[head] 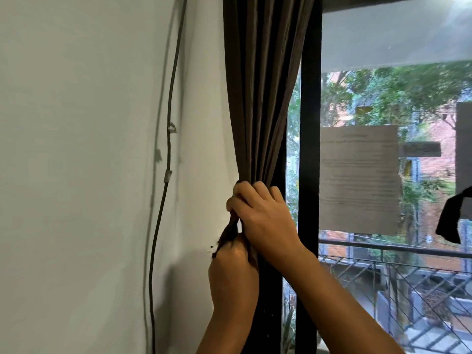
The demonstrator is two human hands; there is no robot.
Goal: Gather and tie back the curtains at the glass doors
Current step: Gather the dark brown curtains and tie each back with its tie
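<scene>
A dark brown curtain [260, 98] hangs gathered into a narrow bundle between the white wall and the black door frame [309, 149]. My right hand [263, 218] wraps around the bundle at its narrowest point, fingers curled over the fabric. Just below it, my left hand [233, 274] grips a dark brown tie-back strip [228, 233] that runs up from my fingers to the bundle. The strip's frayed end sticks out to the left by the wall. The curtain below my hands is hidden by my arms.
A grey cable [168, 149] runs down the white wall on clips. Taped to the glass door are a paper sheet [358, 180] and a smaller label [421, 148]. A dark cloth piece [450, 221] shows at the right edge. A balcony railing [396, 247] stands outside.
</scene>
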